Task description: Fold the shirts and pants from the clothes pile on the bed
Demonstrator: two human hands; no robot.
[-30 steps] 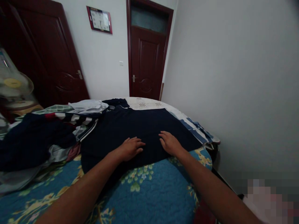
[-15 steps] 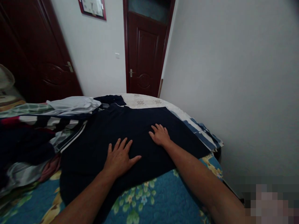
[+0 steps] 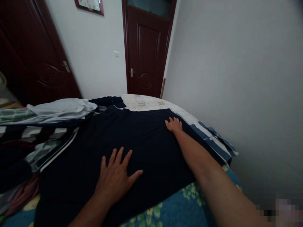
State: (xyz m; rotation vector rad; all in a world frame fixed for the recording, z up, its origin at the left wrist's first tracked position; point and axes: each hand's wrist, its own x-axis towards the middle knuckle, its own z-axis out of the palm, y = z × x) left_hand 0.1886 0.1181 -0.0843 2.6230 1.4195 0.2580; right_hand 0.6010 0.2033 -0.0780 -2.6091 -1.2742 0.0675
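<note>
a large dark navy fabric garment (image 3: 146, 145) lies spread out flat, its near edge over a blue floral quilted cover (image 3: 180, 208). the left hand (image 3: 115, 177) rests palm down on its near half, fingers splayed, gripping nothing. the right hand (image 3: 174, 125) lies near its far right corner, fingers loosely bent, not clenched. a blue-and-white striped cloth (image 3: 209, 138) sits beyond the right edge; a rumpled white garment (image 3: 63, 107) lies at far left.

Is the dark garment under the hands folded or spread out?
Spread out: the dark garment lies broad and mostly flat, with the left hand and right hand palm-down over it.
</note>
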